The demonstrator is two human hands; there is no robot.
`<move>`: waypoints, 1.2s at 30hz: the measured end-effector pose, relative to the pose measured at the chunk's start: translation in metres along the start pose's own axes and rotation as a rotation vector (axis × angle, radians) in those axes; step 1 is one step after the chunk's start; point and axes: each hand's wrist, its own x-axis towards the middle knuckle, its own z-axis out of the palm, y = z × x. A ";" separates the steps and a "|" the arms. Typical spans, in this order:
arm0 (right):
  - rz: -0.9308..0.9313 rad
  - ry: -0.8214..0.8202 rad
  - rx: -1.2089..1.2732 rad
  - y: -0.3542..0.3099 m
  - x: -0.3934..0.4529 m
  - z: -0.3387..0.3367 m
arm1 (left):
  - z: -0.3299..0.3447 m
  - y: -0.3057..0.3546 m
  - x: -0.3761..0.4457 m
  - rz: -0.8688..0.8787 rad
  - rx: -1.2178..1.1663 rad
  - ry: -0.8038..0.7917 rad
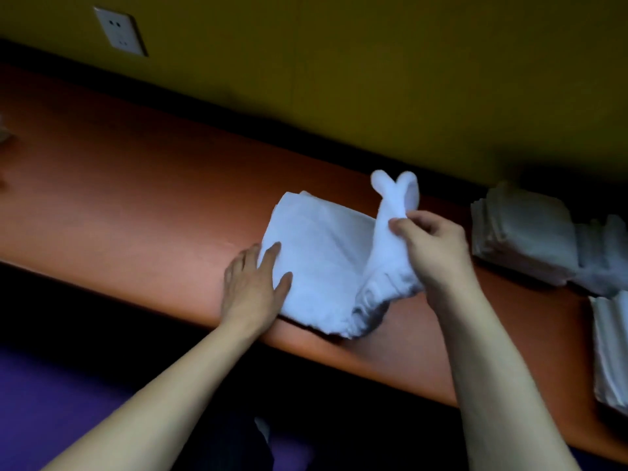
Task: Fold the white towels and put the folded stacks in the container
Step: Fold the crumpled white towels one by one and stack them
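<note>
A white towel (323, 253) lies partly folded on the orange-brown table (136, 185). My left hand (253, 283) rests flat on its left edge, fingers straight and spread. My right hand (435, 246) pinches the towel's right part and lifts it, so a fold of cloth stands up above the table. A stack of folded white towels (523, 232) sits to the right, and another folded stack (611, 351) lies at the right edge. No container is in view.
A yellow-green wall with a white socket (119, 30) runs behind the table. More white cloth (608, 256) is bunched between the two stacks. The table's near edge runs diagonally, with a dark floor and a purple surface below it.
</note>
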 end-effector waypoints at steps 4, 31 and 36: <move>-0.071 -0.066 -0.112 -0.029 -0.010 0.071 | -0.003 -0.021 0.000 0.052 -0.427 0.050; 0.226 -0.068 0.054 0.109 -0.028 0.069 | -0.041 0.019 -0.018 -0.416 -0.652 -0.090; 0.257 -0.032 0.077 0.128 -0.037 0.037 | -0.033 0.053 -0.034 -0.527 -0.674 -0.255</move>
